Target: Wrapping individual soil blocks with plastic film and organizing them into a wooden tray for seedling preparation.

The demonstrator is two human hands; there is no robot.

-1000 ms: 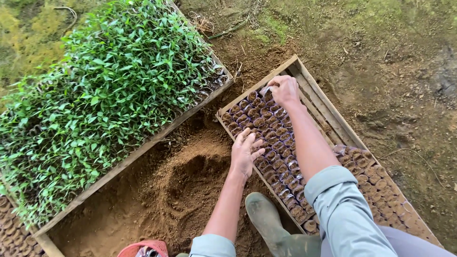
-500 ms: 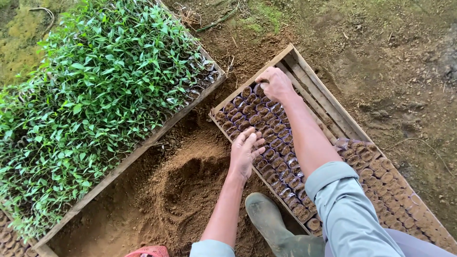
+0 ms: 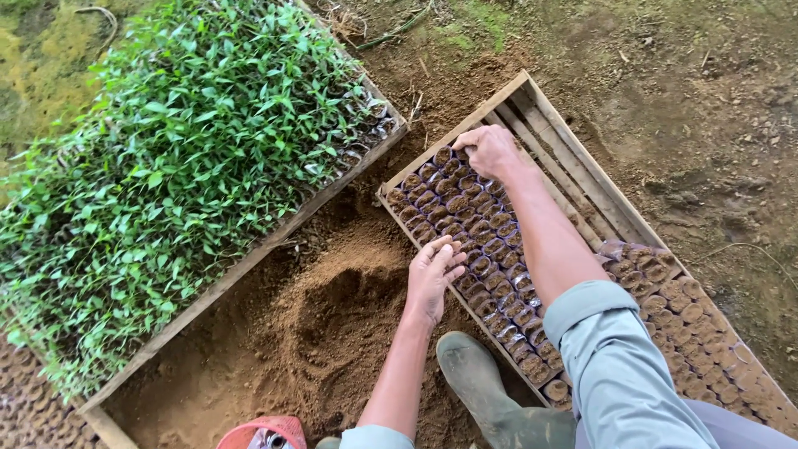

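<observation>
A long wooden tray (image 3: pixel 573 162) lies on the ground at the right, packed with several small soil-filled nursery bags (image 3: pixel 474 224). My right hand (image 3: pixel 490 151) reaches to the far end of the bag rows, fingers curled on the bags there; whether it grips one is unclear. My left hand (image 3: pixel 432 274) rests with fingers spread on the tray's near edge and the bags beside it. A mound of loose brown soil (image 3: pixel 332 324) sits just left of that hand.
A large wooden tray (image 3: pixel 249 258) of dense green seedlings (image 3: pixel 166 166) fills the left. My green rubber boot (image 3: pixel 482 391) stands by the soil. More filled bags (image 3: pixel 698 324) lie at the right end of the tray. A red object (image 3: pixel 258 434) shows at the bottom edge.
My right hand has stayed at the far rows of bags, its fingers shifting slightly. My left hand keeps its place on the tray edge. The view has drifted a little.
</observation>
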